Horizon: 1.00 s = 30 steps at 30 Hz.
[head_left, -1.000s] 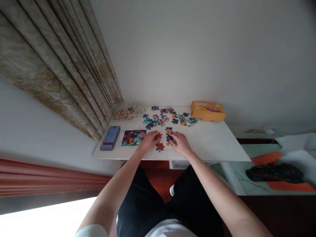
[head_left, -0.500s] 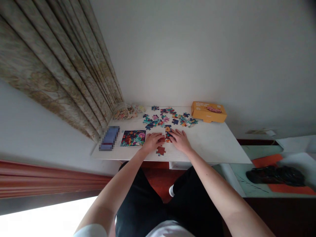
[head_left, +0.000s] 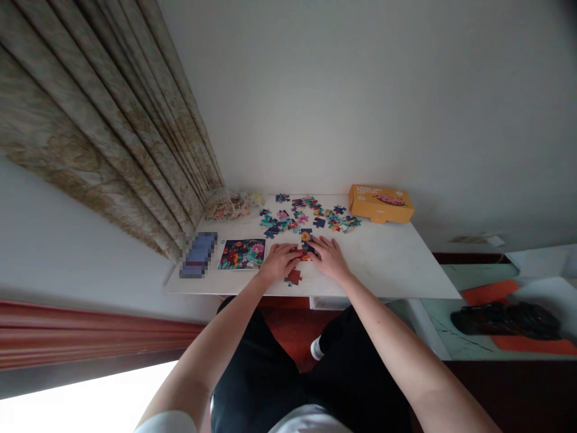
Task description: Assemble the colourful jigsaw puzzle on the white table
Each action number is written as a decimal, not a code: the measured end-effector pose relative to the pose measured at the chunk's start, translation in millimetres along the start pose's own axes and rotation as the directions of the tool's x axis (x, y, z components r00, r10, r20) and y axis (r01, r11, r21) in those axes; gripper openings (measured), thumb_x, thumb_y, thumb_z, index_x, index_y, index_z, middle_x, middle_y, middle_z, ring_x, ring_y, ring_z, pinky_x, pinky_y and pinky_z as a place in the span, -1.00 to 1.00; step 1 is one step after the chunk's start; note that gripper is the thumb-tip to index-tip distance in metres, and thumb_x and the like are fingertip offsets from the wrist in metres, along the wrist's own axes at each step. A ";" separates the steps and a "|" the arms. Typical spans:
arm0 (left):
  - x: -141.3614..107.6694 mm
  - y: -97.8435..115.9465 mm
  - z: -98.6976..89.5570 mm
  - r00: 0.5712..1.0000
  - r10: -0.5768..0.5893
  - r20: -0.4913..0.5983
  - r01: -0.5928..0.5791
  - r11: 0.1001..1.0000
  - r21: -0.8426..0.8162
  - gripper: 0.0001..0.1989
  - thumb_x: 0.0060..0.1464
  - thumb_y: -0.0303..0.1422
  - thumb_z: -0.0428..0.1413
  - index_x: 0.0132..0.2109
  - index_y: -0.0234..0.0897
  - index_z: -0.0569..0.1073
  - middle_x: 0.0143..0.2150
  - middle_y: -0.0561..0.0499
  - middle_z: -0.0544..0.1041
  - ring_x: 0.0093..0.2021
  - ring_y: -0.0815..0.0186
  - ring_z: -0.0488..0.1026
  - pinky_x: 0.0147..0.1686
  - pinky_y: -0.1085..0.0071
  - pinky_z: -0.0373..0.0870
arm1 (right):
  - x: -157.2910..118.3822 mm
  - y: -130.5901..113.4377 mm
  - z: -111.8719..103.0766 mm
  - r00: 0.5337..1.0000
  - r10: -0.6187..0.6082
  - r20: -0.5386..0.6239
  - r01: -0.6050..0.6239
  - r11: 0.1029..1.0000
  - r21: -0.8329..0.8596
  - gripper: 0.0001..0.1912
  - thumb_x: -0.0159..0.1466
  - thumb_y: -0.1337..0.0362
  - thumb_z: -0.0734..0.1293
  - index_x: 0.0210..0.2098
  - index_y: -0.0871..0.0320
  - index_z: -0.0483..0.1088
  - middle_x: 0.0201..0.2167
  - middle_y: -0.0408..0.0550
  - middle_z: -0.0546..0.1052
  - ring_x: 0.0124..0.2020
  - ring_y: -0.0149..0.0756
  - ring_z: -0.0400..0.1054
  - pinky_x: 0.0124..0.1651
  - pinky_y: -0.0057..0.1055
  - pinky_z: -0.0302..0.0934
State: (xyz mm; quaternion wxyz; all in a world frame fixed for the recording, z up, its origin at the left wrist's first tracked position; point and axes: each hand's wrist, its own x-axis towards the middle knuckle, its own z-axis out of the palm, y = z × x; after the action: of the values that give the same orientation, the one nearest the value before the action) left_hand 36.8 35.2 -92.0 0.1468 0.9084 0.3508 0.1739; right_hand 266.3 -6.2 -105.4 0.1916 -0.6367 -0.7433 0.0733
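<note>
The puzzle strip [head_left: 306, 234] lay just below the frame's middle. The right hand [head_left: 330, 257], fingers spread, touched its right edge; the left hand [head_left: 280, 262] curled at its lower left. Whether either gripped anything, I couldn't tell. A red piece [head_left: 294, 277] lay just below, a picture card [head_left: 242, 254] left, loose pieces [head_left: 274, 229] above.

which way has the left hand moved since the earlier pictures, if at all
Yes: judged against the printed picture card lying on the table, the left hand has shifted slightly right, towards the right hand.
</note>
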 end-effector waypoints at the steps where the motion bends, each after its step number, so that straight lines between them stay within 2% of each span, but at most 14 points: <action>1: -0.7 1.3 -0.9 1.000 0.016 -0.009 -0.016 1.000 0.003 -0.67 0.40 -0.32 0.08 0.23 -0.08 0.55 0.31 -0.09 0.51 0.31 0.12 0.40 0.35 0.05 0.23 | 0.0 0.0 0.3 1.000 0.001 -0.001 -0.001 1.000 -0.001 -0.57 0.49 0.13 0.22 0.30 -0.06 0.43 0.40 0.00 0.38 0.42 0.03 0.21 0.45 0.21 -0.07; 6: -2.1 4.4 -2.3 0.990 0.138 -0.034 -0.138 0.990 -0.020 -0.62 0.36 -0.44 0.05 0.23 -0.14 0.54 0.26 -0.08 0.54 0.26 0.13 0.44 0.33 0.08 0.31 | -0.7 0.7 3.7 1.000 -0.004 -0.017 0.004 1.000 -0.014 -0.57 0.49 0.12 0.22 0.30 -0.03 0.43 0.39 0.01 0.39 0.41 0.05 0.22 0.45 0.22 -0.05; 10: -1.6 0.2 1.8 0.978 0.202 -0.057 -0.205 0.978 -0.051 -0.61 0.33 -0.47 0.04 0.22 -0.17 0.54 0.22 -0.10 0.57 0.25 0.10 0.47 0.34 0.00 0.33 | -1.0 2.6 6.8 0.999 -0.018 -0.037 0.018 1.000 -0.023 -0.56 0.50 0.13 0.22 0.30 -0.02 0.43 0.38 0.02 0.40 0.41 0.06 0.23 0.44 0.22 -0.03; 13: -7.2 -5.5 4.3 0.975 0.073 -0.208 -0.099 0.988 -0.117 -0.55 0.27 -0.56 -0.02 0.21 -0.19 0.52 0.17 -0.13 0.59 0.20 0.13 0.50 0.28 0.03 0.43 | -0.4 5.3 9.0 0.999 -0.014 -0.047 0.014 1.000 -0.002 -0.57 0.51 0.11 0.20 0.29 -0.04 0.43 0.37 0.00 0.41 0.41 0.06 0.23 0.44 0.22 -0.03; 16: -21.0 -6.3 1.7 0.948 -0.053 -0.313 -0.011 0.980 -0.198 -0.53 0.18 -0.63 -0.07 0.11 -0.21 0.53 0.05 -0.12 0.62 0.12 0.17 0.55 0.18 0.12 0.53 | 0.6 8.3 10.8 0.997 0.013 -0.082 -0.009 0.999 0.047 -0.59 0.53 0.13 0.15 0.25 -0.03 0.47 0.33 0.01 0.46 0.39 0.01 0.26 0.43 0.19 0.00; 19: -37.9 2.5 -7.3 0.964 -0.037 -0.262 -0.025 0.973 -0.228 -0.60 0.17 -0.59 0.02 0.08 -0.20 0.50 0.03 -0.12 0.61 0.10 0.16 0.56 0.16 0.14 0.53 | 1.5 10.9 11.6 0.989 0.027 -0.144 -0.013 0.995 0.096 -0.59 0.54 0.17 0.13 0.19 0.02 0.50 0.26 0.07 0.52 0.32 -0.03 0.33 0.41 0.12 0.05; 24: -56.1 23.9 -21.2 0.997 0.066 -0.050 -0.074 0.984 -0.163 -0.59 0.13 -0.45 0.26 0.12 -0.19 0.45 0.16 -0.16 0.57 0.18 0.07 0.53 0.24 0.09 0.46 | 1.6 13.2 10.6 0.977 -0.002 -0.215 0.028 0.992 0.120 -0.67 0.51 0.18 0.19 0.05 0.10 0.55 0.12 0.12 0.59 0.19 -0.04 0.41 0.33 0.00 0.18; 30: -55.5 32.5 -20.5 0.999 0.016 0.033 -0.012 0.995 -0.096 -0.63 0.15 -0.48 0.27 0.10 -0.19 0.47 0.12 -0.13 0.60 0.18 0.05 0.52 0.22 0.06 0.43 | -1.4 11.8 7.6 0.970 -0.020 -0.243 0.051 0.991 0.120 -0.74 0.48 0.20 0.25 -0.04 0.12 0.56 0.00 0.12 0.61 0.08 -0.05 0.44 0.24 -0.09 0.27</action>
State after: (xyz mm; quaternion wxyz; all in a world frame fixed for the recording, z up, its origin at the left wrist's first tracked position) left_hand 8.8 -23.1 -72.8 0.1950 0.9055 0.3331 0.1763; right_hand 274.4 -4.4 -116.8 0.3217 -0.6140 -0.7198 0.0385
